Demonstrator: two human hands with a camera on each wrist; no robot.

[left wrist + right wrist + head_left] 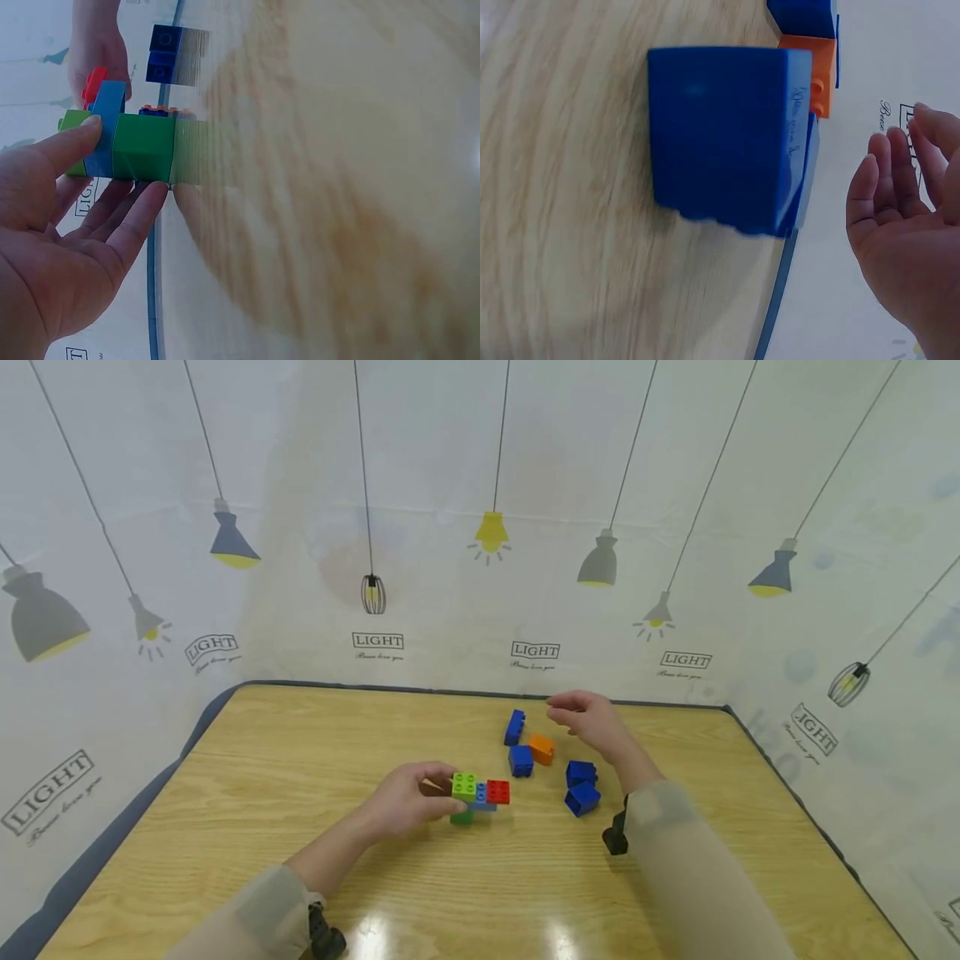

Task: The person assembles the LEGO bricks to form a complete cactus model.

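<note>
A small build of toy building bricks is pinched in my left hand (pixel 401 800), thumb on one side and fingers on the other. Its green brick (pixel 144 148) is lowest, close over the table. A light blue brick (pixel 109 135) spans the middle, with a lime brick (pixel 464 787) and a red brick (pixel 498 792) on top. My right hand (pixel 592 725) hovers toward the far side with loosely bent fingers, holding nothing. Nearest to it are an orange brick (pixel 542 749) and a pair of dark blue bricks (pixel 582 799), one large in the right wrist view.
Two more dark blue bricks, one near (pixel 521 761) and one farther (pixel 514 727), lie beside the orange one. The wooden table (pixel 300 735) ends at a wall covering (pixel 442 635) printed with lamps. Glare shows along the near part of the tabletop.
</note>
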